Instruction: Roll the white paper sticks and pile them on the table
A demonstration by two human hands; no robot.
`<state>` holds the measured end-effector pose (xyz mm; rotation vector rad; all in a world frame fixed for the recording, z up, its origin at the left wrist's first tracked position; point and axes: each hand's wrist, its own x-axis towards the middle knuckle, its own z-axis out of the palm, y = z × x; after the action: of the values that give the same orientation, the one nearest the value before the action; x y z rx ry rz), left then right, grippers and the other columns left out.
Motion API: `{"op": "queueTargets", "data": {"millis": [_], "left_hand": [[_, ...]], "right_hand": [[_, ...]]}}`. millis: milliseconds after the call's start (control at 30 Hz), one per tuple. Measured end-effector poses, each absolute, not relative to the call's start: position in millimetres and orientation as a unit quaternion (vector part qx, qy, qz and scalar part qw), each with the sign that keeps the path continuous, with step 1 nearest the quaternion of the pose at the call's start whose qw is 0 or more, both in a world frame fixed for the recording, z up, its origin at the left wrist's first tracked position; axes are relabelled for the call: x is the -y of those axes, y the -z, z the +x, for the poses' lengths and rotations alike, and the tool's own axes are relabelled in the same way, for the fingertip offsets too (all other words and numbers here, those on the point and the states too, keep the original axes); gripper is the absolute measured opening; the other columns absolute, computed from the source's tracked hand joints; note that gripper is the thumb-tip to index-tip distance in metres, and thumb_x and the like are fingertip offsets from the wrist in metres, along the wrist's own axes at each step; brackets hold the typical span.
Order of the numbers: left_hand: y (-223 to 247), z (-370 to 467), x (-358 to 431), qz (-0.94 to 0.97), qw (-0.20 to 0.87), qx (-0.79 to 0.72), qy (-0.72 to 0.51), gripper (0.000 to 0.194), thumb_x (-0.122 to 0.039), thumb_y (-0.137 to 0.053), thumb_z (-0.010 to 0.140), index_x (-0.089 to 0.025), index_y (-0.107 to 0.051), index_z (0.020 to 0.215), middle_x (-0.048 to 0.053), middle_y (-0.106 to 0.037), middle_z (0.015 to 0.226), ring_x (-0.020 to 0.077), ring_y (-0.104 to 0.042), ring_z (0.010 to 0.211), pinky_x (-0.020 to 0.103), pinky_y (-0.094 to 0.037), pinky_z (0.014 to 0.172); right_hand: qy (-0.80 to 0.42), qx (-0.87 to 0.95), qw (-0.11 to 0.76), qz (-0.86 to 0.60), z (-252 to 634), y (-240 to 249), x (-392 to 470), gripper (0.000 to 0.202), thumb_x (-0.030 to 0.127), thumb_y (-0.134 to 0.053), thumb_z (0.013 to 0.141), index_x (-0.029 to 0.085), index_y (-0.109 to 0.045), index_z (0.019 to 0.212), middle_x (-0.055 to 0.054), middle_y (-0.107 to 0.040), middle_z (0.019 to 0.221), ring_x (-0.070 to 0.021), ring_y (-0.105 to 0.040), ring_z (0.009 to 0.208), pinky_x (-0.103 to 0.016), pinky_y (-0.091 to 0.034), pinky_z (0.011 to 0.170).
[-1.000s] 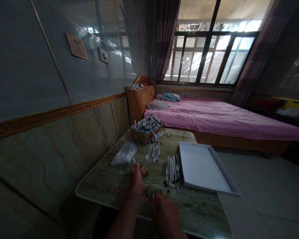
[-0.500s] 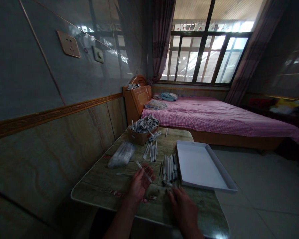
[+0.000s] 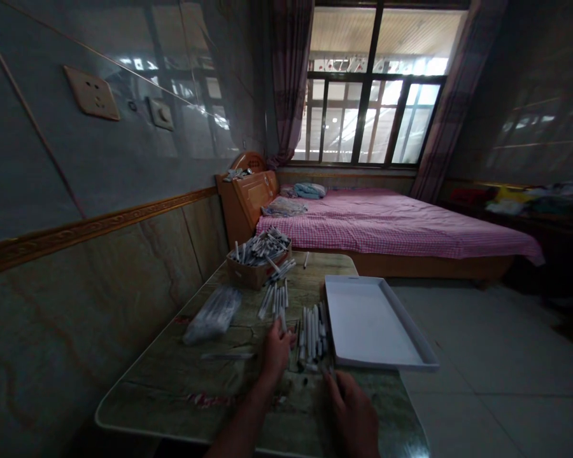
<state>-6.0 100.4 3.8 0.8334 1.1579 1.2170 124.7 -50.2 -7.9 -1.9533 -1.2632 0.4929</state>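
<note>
My left hand [image 3: 277, 348] is closed around a white pen-like tube [image 3: 282, 320], just in front of a small group of white pens [image 3: 267, 301]. To its right lies a row of white pens with dark ends [image 3: 311, 334]. My right hand [image 3: 352, 407] is at the near end of that row, thumb and forefinger pinched together. Whatever its fingertips hold is too small and dim to name. A small dark piece [image 3: 305, 381] lies between the hands. A thin clear strip [image 3: 226, 356] rests on the table left of my left hand.
A cardboard box [image 3: 248, 275] heaped with pens stands at the table's far left. Nearer lies a clear plastic bag [image 3: 214, 315]. A shallow white tray [image 3: 370, 318] overhangs the table's [image 3: 157, 388] right edge. Behind are a bed [image 3: 386, 222] and a tiled wall [image 3: 90, 267].
My left hand has turned and moved forward to the small pen group, its fingers now closed round the tube. My right hand stays near the row's end. The view has swung slightly right.
</note>
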Motion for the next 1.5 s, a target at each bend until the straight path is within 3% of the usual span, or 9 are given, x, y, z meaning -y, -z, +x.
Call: {"op": "queueTargets", "data": {"millis": [167, 433, 700, 1000, 1100, 1267, 1400, 1500], "left_hand": [[2, 5, -104, 0.414, 0.54, -0.505, -0.531, 0.05, 0.003, -0.069, 0.058, -0.022, -0.07, 0.101, 0.008, -0.076, 0.104, 0.0261, -0.069, 0.107, 0.034, -0.05, 0.095], [13, 4, -93, 0.505, 0.481, -0.512, -0.501, 0.036, -0.013, -0.063, 0.069, -0.02, -0.073, 0.102, 0.01, -0.071, 0.125, 0.0271, -0.056, 0.129, 0.041, -0.03, 0.117], [21, -1, -91, 0.559, 0.473, -0.483, -0.481, 0.041, -0.02, -0.057, 0.075, -0.016, -0.071, 0.113, 0.012, -0.07, 0.127, 0.0258, -0.06, 0.124, 0.039, -0.037, 0.113], [26, -21, -79, 0.569, 0.477, -0.466, -0.482, 0.042, -0.018, -0.054, 0.077, -0.016, -0.069, 0.116, 0.012, -0.072, 0.124, 0.0247, -0.065, 0.118, 0.042, -0.046, 0.107], [16, -46, -77, 0.625, 0.401, -0.482, -0.465, 0.04, -0.013, -0.055, 0.075, -0.019, -0.07, 0.112, 0.01, -0.073, 0.119, 0.024, -0.067, 0.113, 0.042, -0.049, 0.102], [-10, -108, -74, 0.73, 0.156, -0.566, -0.349, 0.037, -0.002, -0.053, 0.076, -0.022, -0.071, 0.102, 0.007, -0.07, 0.116, 0.023, -0.062, 0.114, 0.04, -0.045, 0.105], [-18, -139, -72, 0.753, 0.016, -0.627, -0.199, 0.029, -0.007, -0.063, 0.077, -0.021, -0.072, 0.1, 0.011, -0.066, 0.123, 0.0334, -0.049, 0.129, 0.049, -0.038, 0.108], [-16, -146, -72, 0.759, -0.017, -0.637, -0.137, 0.021, -0.012, -0.065, 0.08, -0.022, -0.071, 0.097, 0.011, -0.066, 0.126, 0.0361, -0.045, 0.133, 0.05, -0.036, 0.107]], "right_hand": [[-0.181, 0.496, 0.385, -0.757, 125, 13, 49, 0.061, 0.069, -0.025, 0.096, 0.026, -0.068, 0.088, -0.006, -0.075, 0.093, -0.0209, -0.07, 0.085, -0.025, -0.045, 0.071], [-0.199, 0.459, 0.41, -0.763, 123, 9, 47, 0.047, 0.057, -0.034, 0.095, 0.027, -0.07, 0.098, -0.005, -0.075, 0.102, -0.0221, -0.07, 0.094, -0.028, -0.047, 0.078], [-0.2, 0.453, 0.407, -0.767, 122, 10, 46, 0.048, 0.046, -0.044, 0.088, 0.022, -0.065, 0.124, -0.008, -0.07, 0.124, -0.0268, -0.068, 0.109, -0.034, -0.049, 0.089], [-0.202, 0.442, 0.446, -0.752, 124, 11, 50, 0.044, 0.048, -0.043, 0.085, 0.026, -0.07, 0.111, -0.006, -0.073, 0.116, -0.0258, -0.07, 0.103, -0.034, -0.052, 0.084], [-0.202, 0.436, 0.453, -0.751, 126, 12, 51, 0.043, 0.052, -0.043, 0.086, 0.027, -0.071, 0.108, -0.005, -0.074, 0.113, -0.0258, -0.07, 0.102, -0.034, -0.052, 0.083], [-0.22, 0.434, 0.45, -0.749, 129, 17, 53, 0.042, 0.053, -0.046, 0.084, 0.028, -0.071, 0.107, -0.005, -0.075, 0.109, -0.0252, -0.071, 0.097, -0.033, -0.052, 0.081], [-0.22, 0.435, 0.456, -0.744, 130, 20, 53, 0.04, 0.052, -0.047, 0.084, 0.027, -0.071, 0.106, -0.004, -0.075, 0.108, -0.0244, -0.07, 0.098, -0.033, -0.052, 0.083], [-0.212, 0.439, 0.464, -0.739, 130, 21, 53, 0.04, 0.051, -0.048, 0.084, 0.027, -0.071, 0.106, -0.005, -0.075, 0.106, -0.0241, -0.07, 0.097, -0.033, -0.052, 0.084]]}}
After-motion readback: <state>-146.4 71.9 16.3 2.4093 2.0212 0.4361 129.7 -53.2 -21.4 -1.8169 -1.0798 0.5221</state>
